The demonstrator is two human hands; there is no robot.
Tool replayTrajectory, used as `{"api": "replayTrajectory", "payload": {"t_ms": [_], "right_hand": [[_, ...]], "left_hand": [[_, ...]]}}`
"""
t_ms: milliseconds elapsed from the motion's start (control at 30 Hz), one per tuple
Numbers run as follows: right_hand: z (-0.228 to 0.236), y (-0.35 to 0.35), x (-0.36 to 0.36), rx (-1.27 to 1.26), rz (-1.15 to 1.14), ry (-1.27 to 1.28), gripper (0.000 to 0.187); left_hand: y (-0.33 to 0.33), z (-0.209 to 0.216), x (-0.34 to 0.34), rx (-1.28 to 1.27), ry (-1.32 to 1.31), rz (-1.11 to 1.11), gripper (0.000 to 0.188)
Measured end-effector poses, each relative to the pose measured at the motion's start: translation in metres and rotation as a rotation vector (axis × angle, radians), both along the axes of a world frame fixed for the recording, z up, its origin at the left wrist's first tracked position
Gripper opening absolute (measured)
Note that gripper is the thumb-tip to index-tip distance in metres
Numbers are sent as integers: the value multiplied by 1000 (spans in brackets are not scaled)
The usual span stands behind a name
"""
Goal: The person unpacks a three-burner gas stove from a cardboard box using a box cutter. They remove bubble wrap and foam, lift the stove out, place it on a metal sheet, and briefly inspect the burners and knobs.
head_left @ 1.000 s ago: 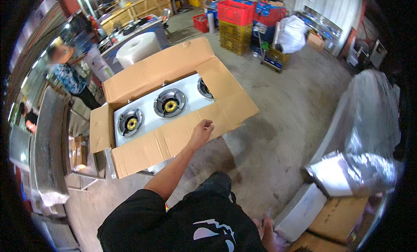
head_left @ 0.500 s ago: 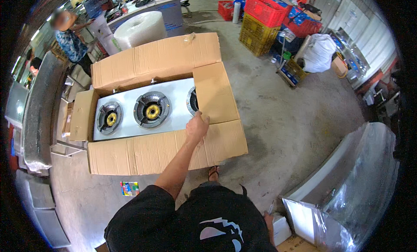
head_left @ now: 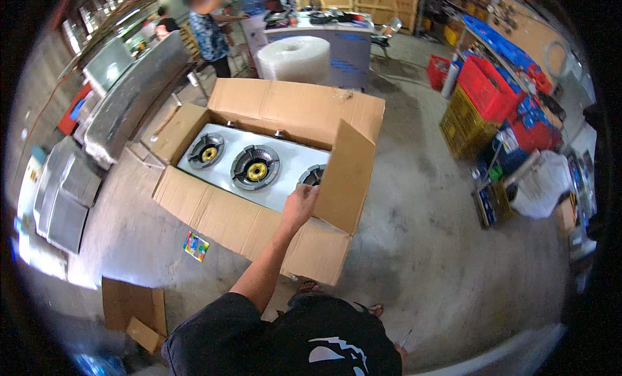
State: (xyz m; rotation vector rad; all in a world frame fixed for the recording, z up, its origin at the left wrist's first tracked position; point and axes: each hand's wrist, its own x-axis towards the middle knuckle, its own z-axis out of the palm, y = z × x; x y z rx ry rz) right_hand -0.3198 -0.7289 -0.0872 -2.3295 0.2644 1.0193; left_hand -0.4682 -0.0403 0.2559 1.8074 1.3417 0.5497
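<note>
An open cardboard box (head_left: 214, 204) holds a gas stove (head_left: 214, 166) with a pale flat top and three round burners. The left burner (head_left: 206, 152) and middle burner (head_left: 255, 168) show whole, each with a brass-coloured centre. My left hand (head_left: 300, 206) reaches over the stove's near right side, its fingers closed at the edge of the right end flap (head_left: 343, 178). That flap stands tilted up and covers part of the right burner (head_left: 312, 175). Low beside my body, only a sliver of my right hand (head_left: 403, 351) shows, with a slim pale thing at its fingers.
Behind the box stand a bubble wrap roll (head_left: 295, 59) and a desk (head_left: 350, 55). A person (head_left: 208, 39) stands at the far left. Stacked crates (head_left: 472, 122) and a white sack (head_left: 543, 185) are at the right. Cardboard (head_left: 126, 305) and a colourful packet (head_left: 195, 246) lie on the floor.
The right end flap has risen from lying over the stove to standing tilted, with my left hand at its edge. The view has turned left, so the box appears further right.
</note>
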Motion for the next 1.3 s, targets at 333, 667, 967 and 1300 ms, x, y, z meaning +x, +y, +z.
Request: {"api": "replayTrajectory", "payload": {"t_ms": [333,667,967,1300], "right_hand": [[-23,-35,242,91,-83,116,28],[47,51,338,35,-87,203,24],[63,97,442,-172,289,72,23],[43,314,635,-31,278,53,27]], "left_hand": [[-168,-37,193,-100,32,-451,48],[-141,-256,188,205,943,-330,58],[-93,-252,214,-219,836,-594,55],[-39,-98,261,-593,227,-348,43]]}}
